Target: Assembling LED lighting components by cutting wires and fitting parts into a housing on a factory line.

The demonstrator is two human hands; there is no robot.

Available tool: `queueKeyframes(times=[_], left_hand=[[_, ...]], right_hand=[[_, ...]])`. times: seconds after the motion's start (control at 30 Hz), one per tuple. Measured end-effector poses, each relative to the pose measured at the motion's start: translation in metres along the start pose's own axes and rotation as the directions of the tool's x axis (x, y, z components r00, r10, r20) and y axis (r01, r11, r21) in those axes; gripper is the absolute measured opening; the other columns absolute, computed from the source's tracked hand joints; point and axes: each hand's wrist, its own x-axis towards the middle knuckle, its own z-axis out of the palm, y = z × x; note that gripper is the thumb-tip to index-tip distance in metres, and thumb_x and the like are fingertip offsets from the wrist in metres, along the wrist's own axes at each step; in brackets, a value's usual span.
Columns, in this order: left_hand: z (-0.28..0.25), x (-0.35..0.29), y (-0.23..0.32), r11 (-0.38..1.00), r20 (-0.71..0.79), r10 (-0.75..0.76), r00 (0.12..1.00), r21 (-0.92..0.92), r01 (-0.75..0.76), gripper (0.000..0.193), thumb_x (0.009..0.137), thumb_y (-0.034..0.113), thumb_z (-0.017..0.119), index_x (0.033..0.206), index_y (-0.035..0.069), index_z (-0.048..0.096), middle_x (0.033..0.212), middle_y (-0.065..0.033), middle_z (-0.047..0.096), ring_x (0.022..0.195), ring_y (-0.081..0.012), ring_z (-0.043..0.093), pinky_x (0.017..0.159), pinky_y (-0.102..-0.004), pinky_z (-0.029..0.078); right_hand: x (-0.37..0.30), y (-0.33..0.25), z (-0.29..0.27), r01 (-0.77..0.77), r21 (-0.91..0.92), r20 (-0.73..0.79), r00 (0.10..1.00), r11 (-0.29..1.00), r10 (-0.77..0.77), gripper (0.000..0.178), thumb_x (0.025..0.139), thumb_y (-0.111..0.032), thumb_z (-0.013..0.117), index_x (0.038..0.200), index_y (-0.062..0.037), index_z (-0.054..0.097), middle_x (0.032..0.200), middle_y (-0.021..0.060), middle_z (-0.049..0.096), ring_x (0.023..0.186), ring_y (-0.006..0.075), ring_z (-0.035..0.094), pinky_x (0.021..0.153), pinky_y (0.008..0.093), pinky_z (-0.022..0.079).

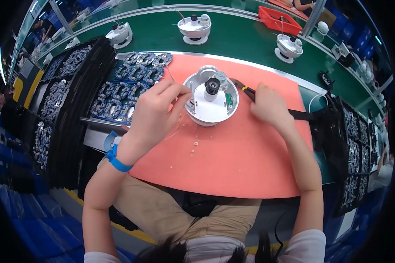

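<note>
In front of me on the orange-pink mat (232,162) stands a white round camera housing (210,111), its open bowl facing up. A black lens (212,86) rises from the white plate inside it, and a bit of green circuit board (228,100) shows at the right. My left hand (156,111) pinches at the housing's left rim; what its fingertips hold is hidden. A thin grey cable (169,71) runs up beside those fingers. My right hand (270,103) is closed around pliers (249,91) with black and yellow handles, their jaws close to the housing's right rim.
Blue ring-shaped circuit boards (138,72) lie at the left, beside stacked black trays (74,87) of boards. More trays (353,153) stand at the right. Similar housings (194,30) sit on the green belt (237,30), near a red bin (279,20). Small white bits (195,143) dot the mat.
</note>
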Motion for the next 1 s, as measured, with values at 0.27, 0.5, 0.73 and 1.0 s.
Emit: queueKeyframes(times=[0.27,0.5,0.73,1.0], left_hand=[[-0.004,0.003,-0.006,0.989,-0.087,0.039,0.995,0.144,-0.026,0.006,0.082,0.005,0.071,0.084,0.002,0.066,0.078,-0.0087,0.060,0.071,-0.0265,0.062,0.061,-0.0367,0.049],[-0.004,0.007,-0.013,0.985,-0.087,0.059,0.994,0.165,-0.044,0.007,0.082,0.006,0.070,0.081,0.002,0.064,0.076,-0.0092,0.059,0.074,-0.0278,0.059,0.064,-0.0386,0.048],[-0.006,0.008,-0.013,0.989,-0.074,0.034,0.997,0.144,-0.023,0.007,0.082,0.007,0.069,0.081,0.003,0.064,0.076,-0.0093,0.059,0.074,-0.0277,0.059,0.065,-0.0383,0.048],[-0.006,0.008,-0.015,0.991,-0.083,0.047,0.995,0.126,-0.037,0.007,0.082,0.004,0.071,0.083,0.002,0.065,0.076,-0.0070,0.061,0.066,-0.0215,0.057,0.059,-0.0329,0.046]], right_hand=[[-0.018,0.009,-0.020,0.488,0.502,-0.540,0.822,0.714,-0.183,0.035,0.074,-0.007,0.069,0.105,0.0041,0.060,0.097,0.0177,0.063,0.093,0.0302,0.067,0.078,0.0371,0.053],[-0.051,-0.038,-0.030,0.595,0.130,-0.643,0.659,0.793,-0.390,0.050,0.059,-0.006,0.076,0.106,-0.0015,0.061,0.102,0.0111,0.058,0.092,0.0297,0.058,0.079,0.0405,0.047],[-0.062,-0.058,-0.031,0.499,0.026,-0.636,0.677,0.866,-0.370,0.047,0.062,-0.003,0.074,0.107,-0.0016,0.061,0.102,0.0099,0.058,0.093,0.0284,0.057,0.078,0.0402,0.046],[-0.057,-0.065,-0.033,0.432,-0.072,-0.574,0.719,0.899,-0.392,0.046,0.063,-0.010,0.076,0.107,-0.0015,0.063,0.101,0.0083,0.057,0.093,0.0247,0.055,0.079,0.0374,0.042]])
